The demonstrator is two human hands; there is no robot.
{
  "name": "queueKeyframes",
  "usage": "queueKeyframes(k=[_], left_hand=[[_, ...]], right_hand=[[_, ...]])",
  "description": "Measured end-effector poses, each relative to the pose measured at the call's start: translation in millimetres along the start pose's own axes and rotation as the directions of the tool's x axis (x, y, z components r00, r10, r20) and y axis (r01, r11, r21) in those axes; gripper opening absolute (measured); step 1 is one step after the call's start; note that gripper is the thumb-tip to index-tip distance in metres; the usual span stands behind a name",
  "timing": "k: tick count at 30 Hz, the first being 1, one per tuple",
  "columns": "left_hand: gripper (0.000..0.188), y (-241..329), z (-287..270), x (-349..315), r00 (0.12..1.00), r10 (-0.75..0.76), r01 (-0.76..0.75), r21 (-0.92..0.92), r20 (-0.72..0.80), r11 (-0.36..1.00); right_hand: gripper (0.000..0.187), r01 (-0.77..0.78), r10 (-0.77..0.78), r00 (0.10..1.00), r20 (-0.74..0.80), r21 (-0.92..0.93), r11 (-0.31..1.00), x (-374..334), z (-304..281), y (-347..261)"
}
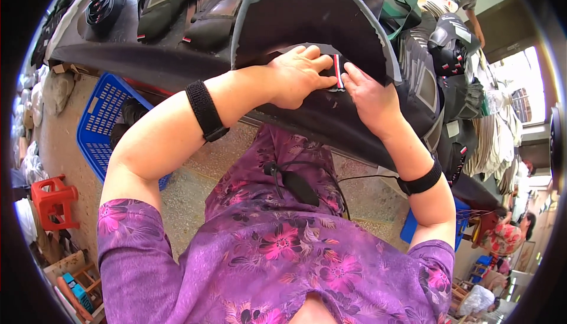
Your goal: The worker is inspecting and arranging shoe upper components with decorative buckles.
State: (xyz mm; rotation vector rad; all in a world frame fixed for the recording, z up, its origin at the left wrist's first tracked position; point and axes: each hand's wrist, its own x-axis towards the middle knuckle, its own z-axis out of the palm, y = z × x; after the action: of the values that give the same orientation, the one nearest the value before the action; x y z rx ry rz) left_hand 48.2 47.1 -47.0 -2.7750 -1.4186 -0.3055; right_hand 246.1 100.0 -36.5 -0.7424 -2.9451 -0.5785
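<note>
Near the middle of the front edge of the surface (331, 117), a small striped tab (338, 71) in red, white and black is placed between the two hands. Over the dark material at the tab, the left hand (300, 77) is laid, with its fingers slightly spread and the thumb near the tab; whether anything is pinched under it cannot be told. By the right hand (373, 98), the other side of the tab is touched with fingers held close together; a firm grip cannot be confirmed. Behind them, a large black panel with grey edge (310, 14) is raised in a curve. It seems possible that the tab is turned crooked if it is pressed unevenly, or that the panel falls over the fingers if it is bumped.
</note>
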Motion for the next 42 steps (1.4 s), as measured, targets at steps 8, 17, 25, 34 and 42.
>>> queueKeyframes(k=[8,17,25,34,42], left_hand=[[0.062,4.5,5.4,-4.0,0.998,-0.028,0.022,-0.102,-0.057,0.995],[0.055,-0.8,-9.5,3.8,0.996,-0.013,0.016,-0.032,0.088,0.999],[0.035,-7.0,-19.0,16.9,0.99,-0.011,0.032,-0.157,0.138,0.987],[0.021,-1.8,-15.1,25.9,0.99,-0.143,0.135,-0.253,-0.013,0.958],[0.015,9.9,-5.9,30.4,0.942,-0.333,0.308,-0.301,-0.034,0.903]], right_hand=[[0.032,-0.046,0.043,0.999,0.033,0.103,0.994,-4.2,7.7,4.1],[0.015,-0.021,0.091,0.991,-0.096,0.566,0.824,8.4,3.6,12.2],[0.014,-0.048,0.019,0.998,0.058,0.541,0.84,13.0,0.7,16.8],[0.002,0.007,0.02,0.997,-0.081,0.319,0.948,15.9,-0.9,9.3],[0.024,-0.293,0.534,0.826,0.179,0.946,0.136,22.0,20.7,3.4]])
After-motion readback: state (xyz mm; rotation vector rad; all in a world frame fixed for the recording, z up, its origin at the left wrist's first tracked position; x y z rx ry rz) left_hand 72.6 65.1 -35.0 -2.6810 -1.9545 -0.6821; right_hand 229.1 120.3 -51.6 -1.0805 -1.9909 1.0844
